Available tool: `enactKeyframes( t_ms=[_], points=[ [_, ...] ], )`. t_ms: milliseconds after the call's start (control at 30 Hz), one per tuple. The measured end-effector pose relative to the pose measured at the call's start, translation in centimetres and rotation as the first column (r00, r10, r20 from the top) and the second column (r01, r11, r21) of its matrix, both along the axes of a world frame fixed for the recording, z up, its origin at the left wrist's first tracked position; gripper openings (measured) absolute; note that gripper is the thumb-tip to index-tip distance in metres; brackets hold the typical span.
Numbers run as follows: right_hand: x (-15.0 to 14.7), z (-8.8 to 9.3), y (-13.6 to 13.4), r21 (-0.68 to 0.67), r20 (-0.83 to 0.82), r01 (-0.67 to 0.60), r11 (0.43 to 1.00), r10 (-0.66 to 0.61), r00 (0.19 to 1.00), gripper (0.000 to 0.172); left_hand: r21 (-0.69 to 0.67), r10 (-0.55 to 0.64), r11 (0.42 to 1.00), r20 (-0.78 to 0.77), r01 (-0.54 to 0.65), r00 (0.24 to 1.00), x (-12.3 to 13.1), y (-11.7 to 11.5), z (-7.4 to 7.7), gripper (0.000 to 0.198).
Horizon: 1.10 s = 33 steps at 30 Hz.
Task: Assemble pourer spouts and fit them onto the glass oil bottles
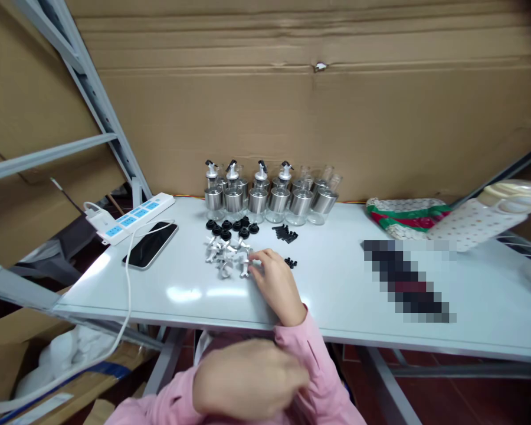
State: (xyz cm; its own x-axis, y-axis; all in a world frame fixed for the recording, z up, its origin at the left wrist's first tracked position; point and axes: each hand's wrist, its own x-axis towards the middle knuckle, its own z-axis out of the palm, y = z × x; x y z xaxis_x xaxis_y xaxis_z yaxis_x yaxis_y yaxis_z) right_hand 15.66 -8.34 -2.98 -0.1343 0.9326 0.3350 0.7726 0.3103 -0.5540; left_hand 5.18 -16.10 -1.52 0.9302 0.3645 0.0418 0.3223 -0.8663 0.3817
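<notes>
My right hand [278, 283] reaches over the table to the right edge of a loose pile of silver pourer spouts [225, 254]. Its thumb and index finger are closed at one upright silver pourer spout [245, 268]. Closer to my body, my left hand [252, 378] is raised in front of the pink sleeves, smeared by motion, so its fingers cannot be read. Behind the spouts lie several black stoppers [225, 234]. To their right are black flip caps [285, 234] and small black pieces [291, 262].
Rows of glass bottles with steel bands [257, 200] stand at the back, some with pourers fitted. On the left are a phone [151, 245], a power strip [139, 217] and a white cable [127, 283]. A patterned bag [402, 217] lies right, near a pixelated dark patch.
</notes>
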Motion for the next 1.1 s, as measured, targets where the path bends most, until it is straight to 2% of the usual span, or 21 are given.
enactKeyframes(
  t_ms=[33,67,100,133,200,233,267,300,333,367,467,567,667,867,1000,1100],
  points=[
    [-0.1,0.1,0.0,-0.016,0.018,-0.003,1.0,0.003,1.0,0.013,-0.035,0.084,0.996,0.125,-0.08,0.989,-0.7,0.7,0.5,0.011],
    [-0.2,0.2,0.1,-0.034,0.027,-0.013,0.999,0.014,1.0,0.01,-0.079,0.203,0.979,0.283,-0.188,0.937,-1.1,1.4,0.7,0.012],
    [-0.3,0.4,0.1,-0.055,0.017,-0.025,0.998,0.026,1.0,0.009,-0.148,0.357,0.934,0.453,-0.326,0.817,-1.4,2.2,0.5,0.015],
    [-0.2,0.5,0.1,-0.079,-0.017,-0.045,0.996,0.043,0.999,0.008,-0.171,0.426,0.895,0.604,-0.412,0.674,-1.5,2.9,0.1,0.017],
    [0.3,0.8,0.1,-0.13,-0.158,-0.101,0.986,0.08,0.984,0.009,-0.183,0.428,0.818,0.827,-0.546,0.364,-0.9,4.1,-1.4,0.024],
    [0.8,0.9,0.0,-0.152,-0.255,-0.124,0.981,0.082,0.963,0.009,-0.225,0.44,0.753,0.871,-0.618,0.218,-0.5,4.6,-2.2,0.027],
    [1.3,0.9,0.0,-0.171,-0.359,-0.14,0.975,0.071,0.93,0.01,-0.256,0.439,0.712,0.889,-0.654,0.131,0.1,4.8,-3.0,0.03],
    [1.9,1.0,0.0,-0.189,-0.463,-0.153,0.97,0.05,0.885,0.011,-0.258,0.418,0.688,0.905,-0.678,0.08,0.6,5.0,-3.6,0.031],
    [2.4,1.1,0.0,-0.207,-0.562,-0.173,0.963,0.028,0.827,0.014,-0.256,0.416,0.664,0.907,-0.702,0.063,1.0,5.1,-3.9,0.032],
    [2.9,1.2,-0.1,-0.223,-0.65,-0.203,0.953,0.01,0.759,0.018,-0.251,0.433,0.652,0.898,-0.715,0.08,1.3,5.1,-4.0,0.033],
    [3.4,1.4,-0.2,-0.235,-0.829,-0.313,0.92,-0.021,0.559,0.031,-0.229,0.527,0.656,0.821,-0.72,0.219,1.5,5.1,-3.4,0.028],
    [3.1,1.3,-0.2,-0.229,-0.88,-0.33,0.916,-0.05,0.471,0.035,-0.147,0.522,0.692,0.778,-0.707,0.349,1.2,5.2,-2.7,0.014],
    [2.7,1.0,-0.2,-0.229,-0.881,-0.321,0.919,-0.055,0.471,0.033,-0.147,0.536,0.69,0.762,-0.708,0.364,1.0,5.3,-2.7,0.011],
    [3.8,1.4,-1.0,-0.179,-0.864,-0.355,0.917,0.026,0.503,0.028,-0.406,0.639,0.715,0.709,-0.569,0.297,1.0,5.1,-3.3,0.009],
    [4.9,1.7,-1.3,-0.177,-0.79,-0.35,0.92,0.08,0.608,0.021,-0.511,0.656,0.73,0.71,-0.454,0.255,1.0,4.9,-3.6,0.005],
    [5.1,1.4,-1.2,-0.168,-0.793,-0.363,0.917,0.093,0.602,0.02,-0.566,0.682,0.72,0.682,-0.402,0.262,1.0,4.9,-3.6,0.005]
  ],
)
